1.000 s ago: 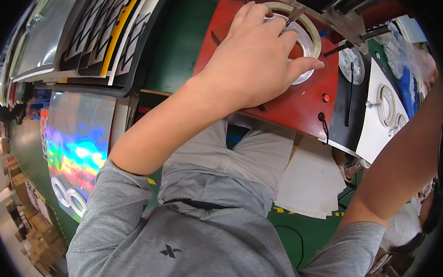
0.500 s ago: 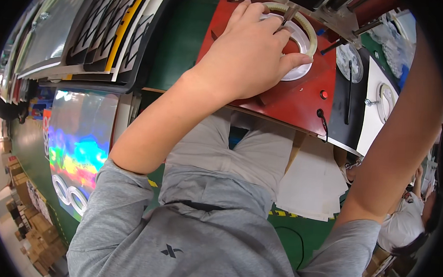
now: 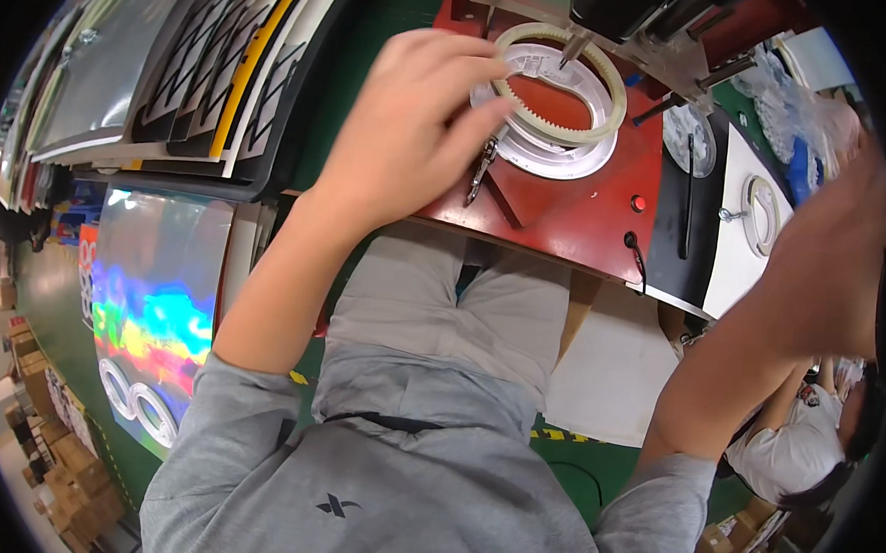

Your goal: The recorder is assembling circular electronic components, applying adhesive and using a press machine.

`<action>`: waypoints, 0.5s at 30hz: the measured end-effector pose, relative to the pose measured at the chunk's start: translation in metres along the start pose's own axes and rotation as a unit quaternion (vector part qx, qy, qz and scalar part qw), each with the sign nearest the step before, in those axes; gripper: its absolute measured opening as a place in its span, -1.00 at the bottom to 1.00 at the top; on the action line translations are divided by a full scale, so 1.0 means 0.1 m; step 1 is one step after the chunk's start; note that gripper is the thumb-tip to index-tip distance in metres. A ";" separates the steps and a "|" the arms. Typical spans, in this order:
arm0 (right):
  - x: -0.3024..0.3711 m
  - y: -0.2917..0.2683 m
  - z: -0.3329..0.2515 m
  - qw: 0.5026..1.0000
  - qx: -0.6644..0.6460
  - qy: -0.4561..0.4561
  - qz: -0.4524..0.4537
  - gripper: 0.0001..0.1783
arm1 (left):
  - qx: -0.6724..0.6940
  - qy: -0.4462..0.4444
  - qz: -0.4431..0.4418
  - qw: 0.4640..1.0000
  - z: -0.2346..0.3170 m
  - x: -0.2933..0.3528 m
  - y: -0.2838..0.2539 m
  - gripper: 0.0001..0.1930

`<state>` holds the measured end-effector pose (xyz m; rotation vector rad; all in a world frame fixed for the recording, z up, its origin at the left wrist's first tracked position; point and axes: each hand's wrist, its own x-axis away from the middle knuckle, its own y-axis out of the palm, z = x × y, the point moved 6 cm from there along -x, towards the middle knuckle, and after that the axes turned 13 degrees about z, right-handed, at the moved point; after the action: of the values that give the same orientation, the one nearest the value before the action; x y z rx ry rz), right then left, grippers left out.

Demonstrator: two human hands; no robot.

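My left hand (image 3: 416, 125), blurred, is at the left edge of a beige toothed ring (image 3: 610, 70) on the red machine bed (image 3: 606, 220). Its thumb and fingers are apart; whether they touch the ring cannot be made out. Under the toothed ring lies a white ring-shaped part (image 3: 559, 165). A pointed machine tip (image 3: 572, 51) hangs over the far side of the rings. Beside my left thumb a small metal clamp (image 3: 481, 171) stands on the bed. My right hand (image 3: 855, 158) is raised at the far right near clear plastic bags, smeared by motion, its fingers not readable.
A red push button (image 3: 638, 203) and a black cable (image 3: 635, 249) sit on the bed's right corner. Another ring (image 3: 762, 215) lies on a white board to the right. Stacked panels (image 3: 193, 73) stand at the left. A person (image 3: 795, 445) sits at lower right.
My left hand has drawn back leftward off the rings, uncovering them and the clamp. The right forearm has shifted, and its hand has come into view at the far right.
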<state>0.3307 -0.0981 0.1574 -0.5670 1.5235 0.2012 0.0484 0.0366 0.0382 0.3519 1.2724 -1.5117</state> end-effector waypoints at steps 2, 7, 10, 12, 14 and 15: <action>-0.18 0.06 -0.54 0.999 0.028 -0.035 -0.020 -0.69 | 0.040 -0.068 0.077 0.994 -0.15 0.24 -0.18 -0.76; 1.14 0.34 -0.55 0.913 0.091 0.305 -0.256 -0.68 | 0.208 -0.357 0.075 0.908 -0.62 0.94 -0.09 -0.59; 1.45 0.30 -0.62 0.859 0.209 0.191 -0.425 -0.46 | 0.184 -0.355 0.040 0.916 -0.59 0.93 -0.06 -0.57; 1.40 0.29 -0.67 0.862 0.209 0.191 -0.422 -0.43 | 0.171 -0.356 0.022 0.918 -0.59 0.94 -0.04 -0.57; 1.38 0.29 -0.69 0.865 0.212 0.188 -0.415 -0.39 | 0.143 -0.335 0.038 0.930 -0.59 0.92 -0.05 -0.59; 1.41 0.30 -0.69 0.856 0.211 0.184 -0.434 -0.36 | 0.144 -0.335 0.039 0.930 -0.59 0.92 -0.04 -0.59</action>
<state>0.2644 -0.1356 0.0169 -0.9086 1.4577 -0.9682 -0.0131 0.0372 -0.0527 0.0523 0.4940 -1.5632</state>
